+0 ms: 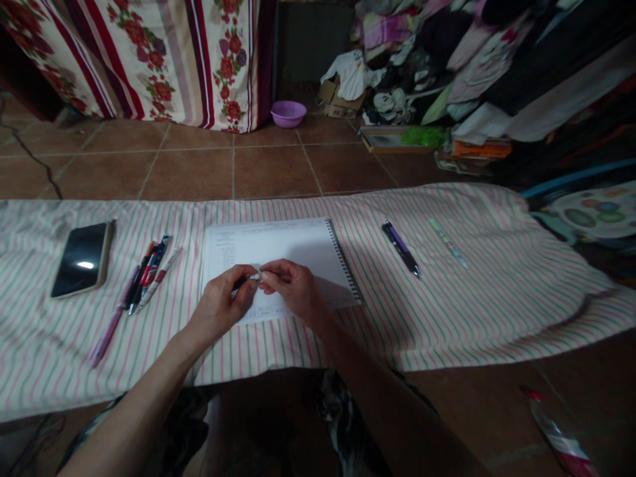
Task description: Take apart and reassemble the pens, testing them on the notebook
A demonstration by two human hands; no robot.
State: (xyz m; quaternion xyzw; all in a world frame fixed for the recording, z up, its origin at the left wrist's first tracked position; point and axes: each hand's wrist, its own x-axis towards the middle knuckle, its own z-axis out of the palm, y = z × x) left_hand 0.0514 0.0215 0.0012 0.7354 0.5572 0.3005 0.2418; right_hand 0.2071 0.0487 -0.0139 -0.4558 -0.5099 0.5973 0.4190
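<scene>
Over a spiral notebook [283, 237], my left hand [221, 295] is closed round a dark pen [240, 283], most of which the fingers hide. The fingertips of my right hand [294, 286] pinch the pale tip end of the same pen, so the two hands meet there. Whether that tip part is attached or loose, I cannot tell. The notebook lies flat, its coil along the right side and printed lines on the page. Right of it rests a black and purple pen [400, 249]. A bundle of several pens [149, 275] lies to the left.
A striped cloth [477, 311] covers the table. On it are a phone [82, 258] at the left and a pale patterned pen-like stick [447, 242] at the right. Beyond stand a purple basin [288, 114] and piled clothes; a bottle [559, 430] lies on the floor.
</scene>
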